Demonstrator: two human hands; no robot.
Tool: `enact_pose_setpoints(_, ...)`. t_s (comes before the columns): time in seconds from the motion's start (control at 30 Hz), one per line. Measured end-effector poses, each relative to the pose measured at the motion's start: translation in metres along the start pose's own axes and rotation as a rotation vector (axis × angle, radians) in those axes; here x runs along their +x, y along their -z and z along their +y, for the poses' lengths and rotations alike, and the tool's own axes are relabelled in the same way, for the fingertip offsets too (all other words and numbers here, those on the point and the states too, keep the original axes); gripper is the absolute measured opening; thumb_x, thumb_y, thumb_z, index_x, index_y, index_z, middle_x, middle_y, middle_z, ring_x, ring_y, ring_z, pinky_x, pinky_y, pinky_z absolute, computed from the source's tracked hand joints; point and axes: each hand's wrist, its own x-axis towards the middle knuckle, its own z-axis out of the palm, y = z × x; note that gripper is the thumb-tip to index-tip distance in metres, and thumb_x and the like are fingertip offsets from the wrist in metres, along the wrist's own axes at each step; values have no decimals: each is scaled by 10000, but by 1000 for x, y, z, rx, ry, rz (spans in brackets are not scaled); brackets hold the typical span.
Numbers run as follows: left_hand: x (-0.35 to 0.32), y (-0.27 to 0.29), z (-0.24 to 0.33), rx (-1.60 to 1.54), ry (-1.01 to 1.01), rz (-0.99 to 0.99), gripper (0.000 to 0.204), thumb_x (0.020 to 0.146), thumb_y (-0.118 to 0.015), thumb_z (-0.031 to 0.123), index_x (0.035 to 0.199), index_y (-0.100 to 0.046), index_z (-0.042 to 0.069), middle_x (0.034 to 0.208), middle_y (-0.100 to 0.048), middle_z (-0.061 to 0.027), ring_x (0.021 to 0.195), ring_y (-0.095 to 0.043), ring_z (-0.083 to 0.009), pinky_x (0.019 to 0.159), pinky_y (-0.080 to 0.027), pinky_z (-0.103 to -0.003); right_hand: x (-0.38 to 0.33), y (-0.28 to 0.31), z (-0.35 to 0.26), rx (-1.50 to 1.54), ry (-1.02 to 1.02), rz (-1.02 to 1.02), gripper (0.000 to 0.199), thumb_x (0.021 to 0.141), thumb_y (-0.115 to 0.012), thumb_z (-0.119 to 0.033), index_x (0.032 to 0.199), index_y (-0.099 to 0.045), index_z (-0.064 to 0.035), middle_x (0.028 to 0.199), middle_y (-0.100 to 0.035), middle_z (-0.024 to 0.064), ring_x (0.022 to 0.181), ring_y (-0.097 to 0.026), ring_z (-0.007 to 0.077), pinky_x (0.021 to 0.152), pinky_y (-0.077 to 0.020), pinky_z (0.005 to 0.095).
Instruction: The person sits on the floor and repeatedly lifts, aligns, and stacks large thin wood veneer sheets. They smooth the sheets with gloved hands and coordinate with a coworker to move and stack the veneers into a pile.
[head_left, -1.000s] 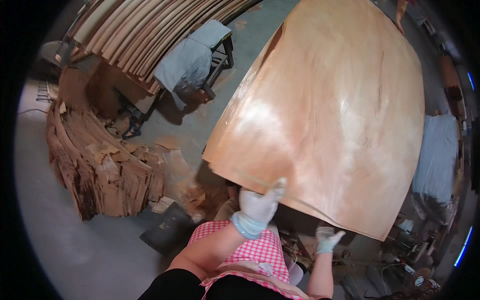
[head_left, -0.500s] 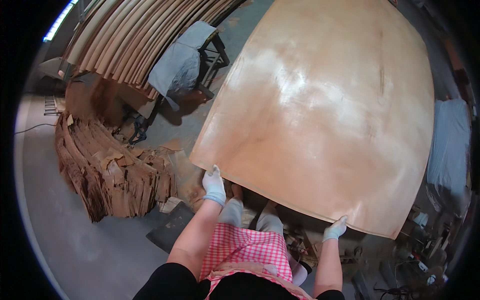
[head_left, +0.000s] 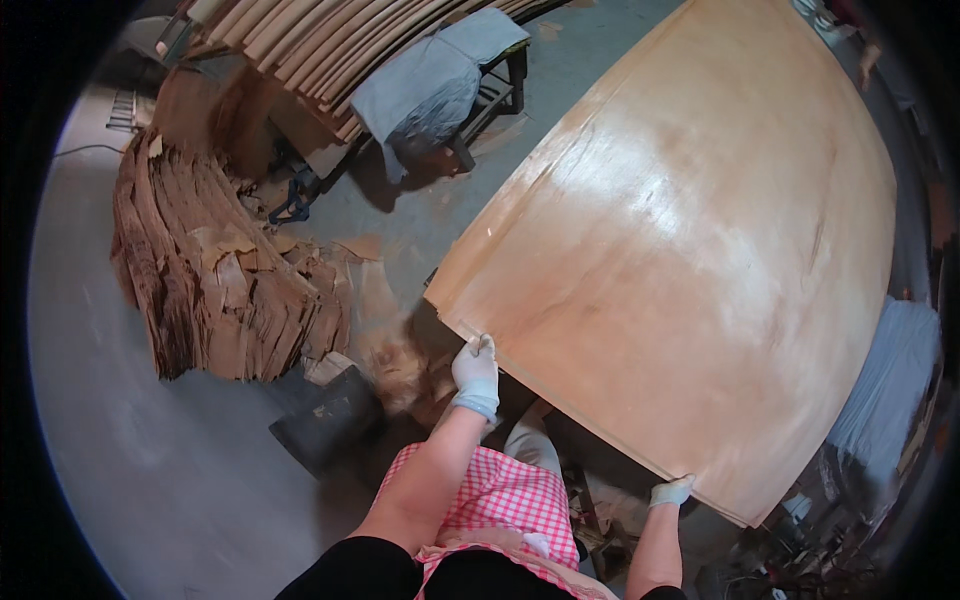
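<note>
Our left hand (head_left: 474,366) and right hand (head_left: 672,491) clamp the wood sheet (head_left: 690,290) by its near edge; past its left corner lies a ragged stack (head_left: 215,290).

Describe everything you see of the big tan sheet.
The broad tan sheet looks like wood veneer: shiny, with brownish streaks and pale glare. It seems to lie roughly flat, running past the picture's upper edge; layers show along its left side. The gloved left hand grips its near edge by the left corner, the gloved right hand toward the right corner.
</note>
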Motion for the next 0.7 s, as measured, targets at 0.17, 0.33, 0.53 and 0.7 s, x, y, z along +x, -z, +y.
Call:
enact_pose_setpoints(0.17, 4, 2, 16, -16, 47, -30, 273, 1028, -635, 201, 805, -578, 54, 666, -501, 62, 559, -423, -57, 515, -367, -269, -1, 0, -2, -244, -44, -49, 602, 1027, -389, -454, 1365, -521, 27, 1402, -532, 139, 1252, -510, 271, 1124, -373, 433)
enact_pose_setpoints(0.33, 22, 8, 23, 59, 9, -90, 301, 1047, -583, 270, 842, -584, 48, 631, -515, 10, 473, -468, -96, 450, -398, -273, -10, -13, 5, -99, -57, -29, 404, 1002, -398, -401, 1176, -478, -45, 1203, -521, 96, 1096, -496, 243, 1010, -402, 422)
enact_pose_setpoints(0.53, 9, 18, 54, 298, 184, -148, 432, 1018, -618, 406, 863, -582, 4, 642, -593, -55, 478, -617, -178, 463, -536, -331, -14, -22, 2, -96, -38, 101, 255, 918, -474, -315, 727, -449, -149, 753, -483, 24, 704, -451, 200, 713, -459, 420)
enact_pose_setpoints(0.7, -5, 43, 55, 493, -176, 43, 444, 933, -737, 400, 983, -624, -26, 840, -703, -154, 718, -694, -243, 724, -568, -405, -14, -19, 4, 2, -79, -24, 243, 917, -449, -315, 780, -506, -123, 847, -567, 48, 798, -538, 238, 767, -491, 435)
